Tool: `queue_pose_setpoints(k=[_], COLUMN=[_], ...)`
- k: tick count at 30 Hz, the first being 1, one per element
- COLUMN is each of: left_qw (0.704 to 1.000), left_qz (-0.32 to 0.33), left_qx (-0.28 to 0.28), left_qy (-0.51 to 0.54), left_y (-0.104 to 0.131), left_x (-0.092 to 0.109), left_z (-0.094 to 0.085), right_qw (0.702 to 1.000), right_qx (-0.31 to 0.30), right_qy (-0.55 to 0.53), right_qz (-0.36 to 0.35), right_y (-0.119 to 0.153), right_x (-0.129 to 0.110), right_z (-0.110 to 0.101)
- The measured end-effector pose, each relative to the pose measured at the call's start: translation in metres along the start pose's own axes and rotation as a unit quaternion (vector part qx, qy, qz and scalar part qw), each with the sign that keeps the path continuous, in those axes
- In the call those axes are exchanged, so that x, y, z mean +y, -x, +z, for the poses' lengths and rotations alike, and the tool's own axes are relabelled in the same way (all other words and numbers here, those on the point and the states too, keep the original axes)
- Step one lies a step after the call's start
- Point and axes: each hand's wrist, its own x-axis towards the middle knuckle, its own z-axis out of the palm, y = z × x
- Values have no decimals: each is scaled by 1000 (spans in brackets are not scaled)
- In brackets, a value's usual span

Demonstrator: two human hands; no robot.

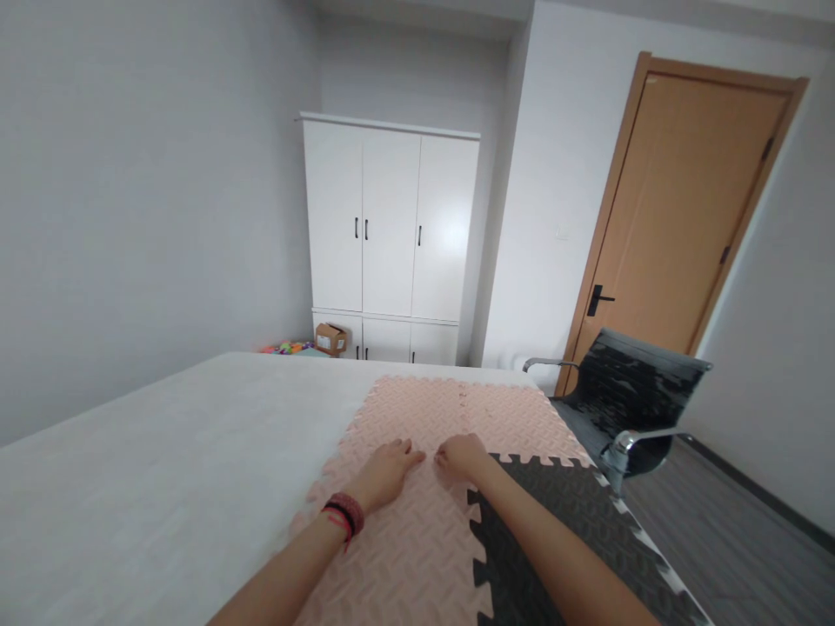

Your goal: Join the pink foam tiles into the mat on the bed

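**Both hands flat on the pink mat, meeting over its joint**

Nearest to the camera, the two forearms came in from below and met almost in the middle. The left hand [386, 469], with a red and black wristband [345, 515] on its wrist, lay palm down and open on the pink foam mat [404, 556], the fingers spread and pointing away and slightly to the right. The right hand [462, 456] rested just beside it, fingers curled loosely down on the same mat; it held nothing, and neither did the left. The fingertips of the two hands were near to each other but apart.

Between them and beyond, a joint [464, 404] of the pink mat ran straight away from the person; the right hand sat nearer to this line. Just behind the right wrist, the dark grey mat [554, 539] locked into the pink one by its teeth. All mats lay on a white bed [163, 469].

Further to the right of the hands stood a black chair [619, 400]; far behind, a white wardrobe [390, 235] and a brown door [691, 200].
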Motion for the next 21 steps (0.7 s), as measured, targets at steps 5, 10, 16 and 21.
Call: queue_pose_setpoints(k=[5, 10, 16, 21], left_qw=[999, 998, 995, 992], left_qz=[15, 14, 2, 19], left_qx=[-14, -20, -27, -47], left_qy=[-27, -56, -99, -112], left_y=[-2, -3, -7, -7], left_x=[-2, 4, 21, 17], left_z=[-3, 0, 1, -4], right_qw=[996, 996, 996, 995], right_qx=[41, 35, 22, 12], right_qy=[-7, -17, -15, -30], right_qz=[79, 84, 85, 96], right_y=[0, 5, -14, -24], right_x=[14, 23, 33, 36], right_z=[9, 19, 13, 26])
